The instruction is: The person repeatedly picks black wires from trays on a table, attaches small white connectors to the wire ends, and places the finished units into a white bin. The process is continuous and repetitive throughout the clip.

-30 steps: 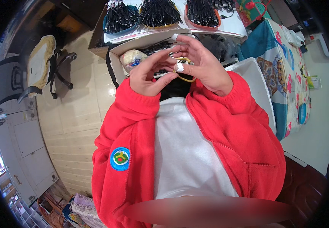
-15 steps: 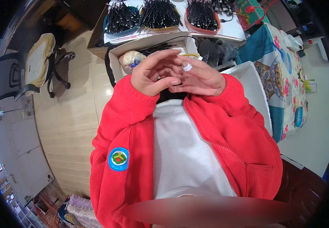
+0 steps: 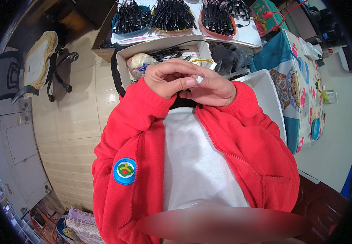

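My two hands meet above the front of an open white box. My left hand (image 3: 165, 77) is closed, its thumb and fingertips pressed at the white wrap (image 3: 199, 79) on the tip of my right thumb. My right hand (image 3: 214, 89) lies against it, thumb pointing left. Most of its fingers are hidden beneath the left hand, so their grip does not show. Behind my hands, the white box (image 3: 123, 67) holds a pale bundle in clear plastic (image 3: 140, 63), black cables (image 3: 172, 53) and a yellow ring-shaped item (image 3: 201, 60).
Bundles of black cables (image 3: 131, 18) fill several coloured trays on a white table (image 3: 245, 40). A white foam box (image 3: 267, 91) stands at my right, beside a flower-patterned cloth-covered surface (image 3: 306, 97). An office chair (image 3: 41, 61) stands on the tiled floor at the left.
My hands have closed in on each other and dropped slightly. My left thumb now touches the white wrap on my right thumb; before, the two were apart. The view has shifted a little.
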Demonstrator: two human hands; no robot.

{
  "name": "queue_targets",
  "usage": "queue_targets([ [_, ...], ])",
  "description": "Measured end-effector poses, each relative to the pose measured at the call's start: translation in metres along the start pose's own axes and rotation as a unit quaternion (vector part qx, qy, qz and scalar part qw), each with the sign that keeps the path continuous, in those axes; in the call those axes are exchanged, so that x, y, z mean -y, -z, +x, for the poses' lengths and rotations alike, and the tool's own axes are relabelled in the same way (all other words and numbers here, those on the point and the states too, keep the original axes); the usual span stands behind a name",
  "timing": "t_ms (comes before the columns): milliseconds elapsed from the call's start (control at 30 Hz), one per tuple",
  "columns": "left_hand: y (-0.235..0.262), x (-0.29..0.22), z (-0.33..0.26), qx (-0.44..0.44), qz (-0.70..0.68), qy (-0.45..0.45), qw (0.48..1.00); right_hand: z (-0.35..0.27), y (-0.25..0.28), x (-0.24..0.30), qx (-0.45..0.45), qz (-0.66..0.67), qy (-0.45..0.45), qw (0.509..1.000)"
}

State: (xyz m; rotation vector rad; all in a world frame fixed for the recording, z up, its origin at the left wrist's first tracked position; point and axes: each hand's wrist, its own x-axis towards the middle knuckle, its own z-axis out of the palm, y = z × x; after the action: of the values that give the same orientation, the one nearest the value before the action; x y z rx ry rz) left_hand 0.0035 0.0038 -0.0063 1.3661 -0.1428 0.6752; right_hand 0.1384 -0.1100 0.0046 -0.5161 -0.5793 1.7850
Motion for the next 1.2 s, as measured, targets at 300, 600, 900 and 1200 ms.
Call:
queue_targets([
  [300, 0.005, -0.005, -0.005, -0.094, -0.125, 0.153, 0.976, -0.002, 0.011, 0.011, -0.010, 0.001, 0.024, 1.000],
  [600, 0.006, -0.010, -0.007, -0.128, 0.007, 0.162, 0.978, -0.020, 0.015, 0.021, 0.066, 0.153, 0.039, 0.985],
  [900, -0.008, -0.017, -0.003, -0.129, 0.275, -0.030, 0.952, -0.020, 0.000, 0.022, -0.226, -0.294, 0.197, 0.908],
  [1200, -0.023, -0.030, 0.003, -0.085, 0.377, -0.067, 0.920, -0.017, -0.008, 0.019, -0.257, -0.399, 0.215, 0.853],
])
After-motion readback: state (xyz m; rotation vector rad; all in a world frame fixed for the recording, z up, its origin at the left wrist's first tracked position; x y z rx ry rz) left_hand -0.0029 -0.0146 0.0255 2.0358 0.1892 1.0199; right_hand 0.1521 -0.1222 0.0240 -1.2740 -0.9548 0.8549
